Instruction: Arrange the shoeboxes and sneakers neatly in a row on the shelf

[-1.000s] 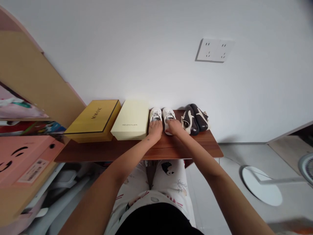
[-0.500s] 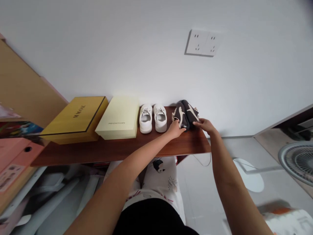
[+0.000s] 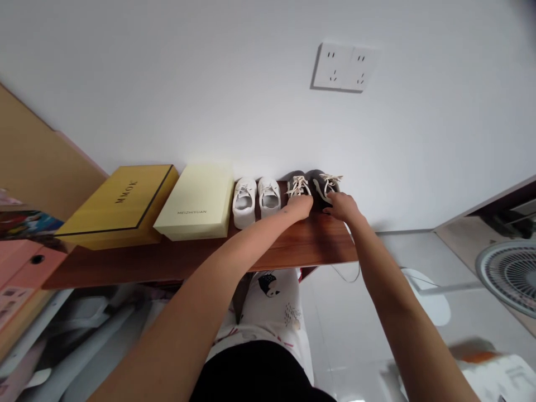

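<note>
A pair of dark shoes with cream laces stands upright against the wall at the right end of a brown wooden shelf (image 3: 293,248). My left hand (image 3: 299,207) grips the heel of the left dark shoe (image 3: 296,184). My right hand (image 3: 342,206) grips the heel of the right dark shoe (image 3: 324,183). Just left of them sits a pair of white sneakers (image 3: 255,195), untouched.
A pale yellow shoebox (image 3: 196,202) and a mustard shoebox (image 3: 119,204) lie further left on the shelf. A double wall socket (image 3: 341,67) is above. A white fan (image 3: 506,276) and its round base (image 3: 427,301) stand on the floor at right.
My hands left the white sneakers and moved right to the dark shoes. Those shoes, lying on their sides before, now stand upright side by side against the wall.
</note>
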Tool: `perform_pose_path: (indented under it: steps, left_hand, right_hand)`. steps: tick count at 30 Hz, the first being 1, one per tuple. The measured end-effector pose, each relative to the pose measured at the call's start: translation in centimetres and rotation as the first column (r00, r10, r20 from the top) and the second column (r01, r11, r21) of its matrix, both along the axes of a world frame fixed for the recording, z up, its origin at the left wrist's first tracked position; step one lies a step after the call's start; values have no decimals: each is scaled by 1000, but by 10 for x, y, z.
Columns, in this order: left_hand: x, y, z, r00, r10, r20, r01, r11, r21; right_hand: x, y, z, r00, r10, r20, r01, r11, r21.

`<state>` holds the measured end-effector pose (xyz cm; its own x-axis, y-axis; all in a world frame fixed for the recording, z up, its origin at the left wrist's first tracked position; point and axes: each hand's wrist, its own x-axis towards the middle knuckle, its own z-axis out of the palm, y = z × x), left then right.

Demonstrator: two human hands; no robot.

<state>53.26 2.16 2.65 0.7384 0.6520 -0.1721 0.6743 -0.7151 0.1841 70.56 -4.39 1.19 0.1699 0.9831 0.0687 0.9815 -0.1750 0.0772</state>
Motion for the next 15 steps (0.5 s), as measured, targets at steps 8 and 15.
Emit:
perform_pose_path:
  steps: [8,15]
  left_hand:
    - [2,-8,1,997,-18,-80,17,1000,-12]
    - [0,-15,-11,1000,-18,9,18,996,82]
  right_hand:
    - [-28,4,-2,998,16,64,-10,995,-98]
    - [-44,0,-8,999,11,45,-8,998,-70]
